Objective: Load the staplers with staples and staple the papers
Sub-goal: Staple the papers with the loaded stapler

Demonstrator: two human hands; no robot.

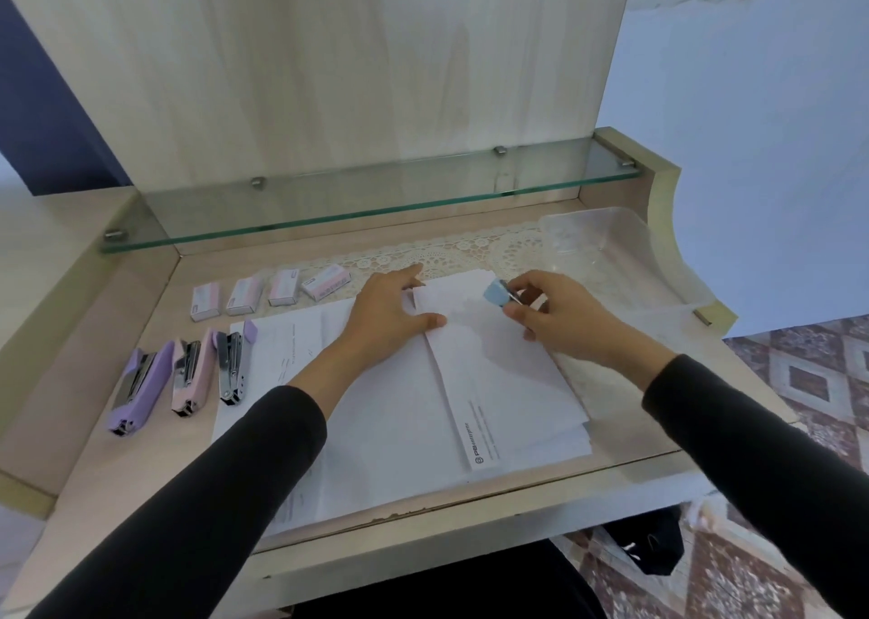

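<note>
My right hand (pixel 550 317) grips a small blue stapler (pixel 497 293) at the far right corner of a stack of white papers (pixel 489 383) in the middle of the desk. My left hand (pixel 390 317) lies flat on the papers' far left part, fingers straight, pressing them down. Three more staplers lie in a row at the left: a purple one (pixel 138 385), a pink one (pixel 190 371) and a grey one with a purple end (pixel 233 364). Several small staple boxes (pixel 244 294) line up behind them.
A clear plastic tub (pixel 625 261) stands at the back right on a lace mat (pixel 451 254). A glass shelf (pixel 367 204) overhangs the back of the desk. More sheets (pixel 282 341) lie under the stack at the left. The desk's front edge (pixel 423 519) is close to me.
</note>
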